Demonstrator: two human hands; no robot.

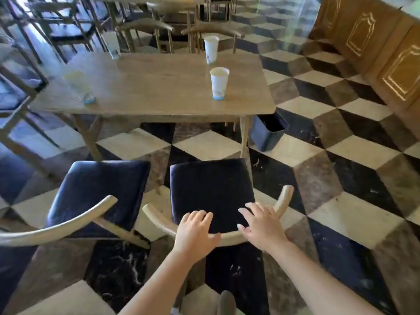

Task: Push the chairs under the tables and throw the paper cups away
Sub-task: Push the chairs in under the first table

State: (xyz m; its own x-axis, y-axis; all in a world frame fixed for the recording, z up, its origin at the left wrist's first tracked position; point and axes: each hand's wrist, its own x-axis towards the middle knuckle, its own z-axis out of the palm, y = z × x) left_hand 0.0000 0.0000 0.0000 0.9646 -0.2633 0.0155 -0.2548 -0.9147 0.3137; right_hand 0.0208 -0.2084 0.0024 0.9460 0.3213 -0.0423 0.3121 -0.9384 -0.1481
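Chair (212, 192), dark seat, sits lower centre, pulled out from the table (156, 87) w/ a strip of bare checkered floor between seat front and table edge. I see my left hand (195, 233) resting on the curved backrest (227, 236), fingers spread, thumb along the rail. Right hand (261, 226) lies open over the rail too, fingers splayed, not clenched. 2nd chair (97, 192) is just beside at lower left, also out. Four cups stand on the table: near right (219, 84), far right (211, 50), two blurred at left (79, 86) & upper left (111, 45). Bin (268, 133) stands by the table's right corner; open floor to the right.
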